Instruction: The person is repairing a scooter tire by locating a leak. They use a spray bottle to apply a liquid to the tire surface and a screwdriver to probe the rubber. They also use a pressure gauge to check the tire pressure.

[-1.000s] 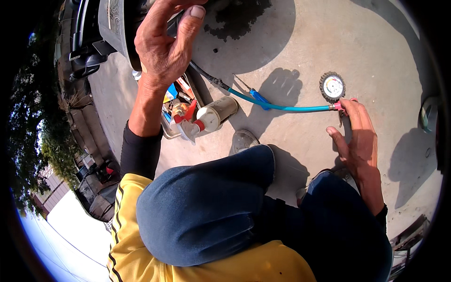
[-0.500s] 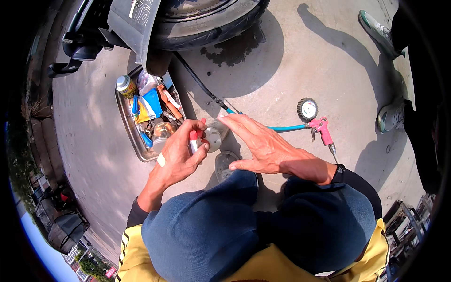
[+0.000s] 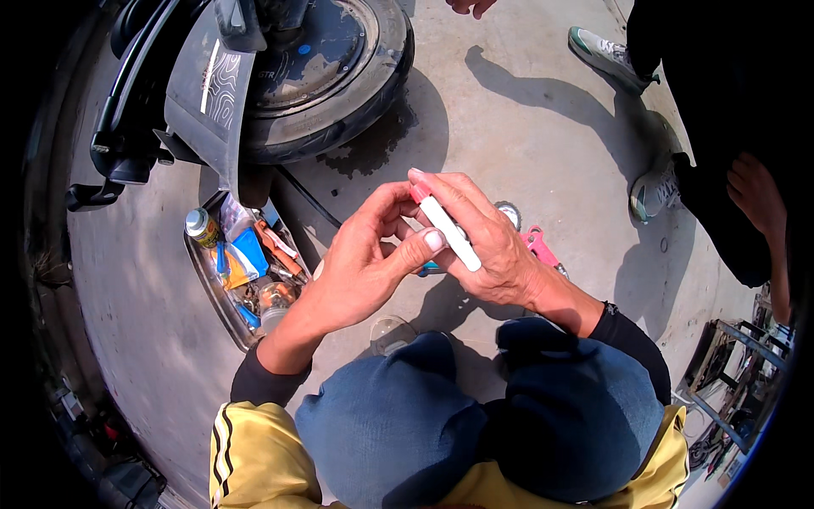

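White tube (image 3: 447,227) with a red cap now sits raised between both hands above the knees, right hand (image 3: 487,246) gripping it, left hand (image 3: 366,259) fingers pinching its side, having come closer together than half a second ago.

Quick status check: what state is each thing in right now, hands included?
white tube: red-capped, held between both hands
left hand: thumb pressed on the tube
right hand: fingers wrapped round the tube
tool tray: on the ground, full of small items
tyre: resting on the concrete
pink air gun: lying on the ground, unheld
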`<action>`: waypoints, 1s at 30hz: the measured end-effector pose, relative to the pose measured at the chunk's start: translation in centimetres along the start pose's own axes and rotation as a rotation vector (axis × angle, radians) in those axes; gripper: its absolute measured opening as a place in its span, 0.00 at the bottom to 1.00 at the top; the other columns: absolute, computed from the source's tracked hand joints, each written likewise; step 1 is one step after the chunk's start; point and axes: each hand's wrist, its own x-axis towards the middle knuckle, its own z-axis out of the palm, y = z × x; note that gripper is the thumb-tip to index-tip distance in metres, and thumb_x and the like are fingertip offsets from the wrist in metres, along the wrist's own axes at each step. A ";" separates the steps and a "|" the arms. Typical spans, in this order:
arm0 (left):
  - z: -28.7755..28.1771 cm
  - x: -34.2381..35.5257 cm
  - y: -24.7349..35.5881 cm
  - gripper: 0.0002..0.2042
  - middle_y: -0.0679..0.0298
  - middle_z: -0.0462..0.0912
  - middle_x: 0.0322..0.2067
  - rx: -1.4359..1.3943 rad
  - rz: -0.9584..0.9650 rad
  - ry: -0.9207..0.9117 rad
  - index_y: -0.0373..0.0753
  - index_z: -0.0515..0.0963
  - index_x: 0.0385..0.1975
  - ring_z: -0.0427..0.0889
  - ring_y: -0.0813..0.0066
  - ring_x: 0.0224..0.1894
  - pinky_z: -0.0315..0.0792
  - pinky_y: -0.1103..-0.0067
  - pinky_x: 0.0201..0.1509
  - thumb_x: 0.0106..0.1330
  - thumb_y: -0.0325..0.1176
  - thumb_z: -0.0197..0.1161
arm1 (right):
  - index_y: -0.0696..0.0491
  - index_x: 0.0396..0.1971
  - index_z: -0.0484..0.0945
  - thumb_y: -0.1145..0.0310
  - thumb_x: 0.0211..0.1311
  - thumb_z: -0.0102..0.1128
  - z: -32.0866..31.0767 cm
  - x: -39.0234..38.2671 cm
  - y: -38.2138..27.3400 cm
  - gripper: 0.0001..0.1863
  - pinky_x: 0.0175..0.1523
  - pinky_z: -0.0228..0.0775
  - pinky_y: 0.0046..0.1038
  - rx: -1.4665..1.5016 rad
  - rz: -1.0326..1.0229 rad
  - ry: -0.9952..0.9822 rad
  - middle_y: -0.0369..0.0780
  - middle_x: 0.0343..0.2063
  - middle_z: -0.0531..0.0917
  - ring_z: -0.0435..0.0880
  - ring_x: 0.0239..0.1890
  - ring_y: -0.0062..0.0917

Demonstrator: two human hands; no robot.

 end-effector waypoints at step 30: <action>-8.7 12.6 -1.5 0.39 0.47 0.75 0.65 1.852 0.368 0.372 0.35 0.69 0.72 0.73 0.46 0.67 0.63 0.55 0.75 0.66 0.50 0.74 | 0.58 0.38 0.86 0.54 0.66 0.75 -7.7 12.0 19.2 0.19 0.38 0.73 0.34 0.043 0.053 0.108 0.42 0.25 0.83 0.82 0.28 0.31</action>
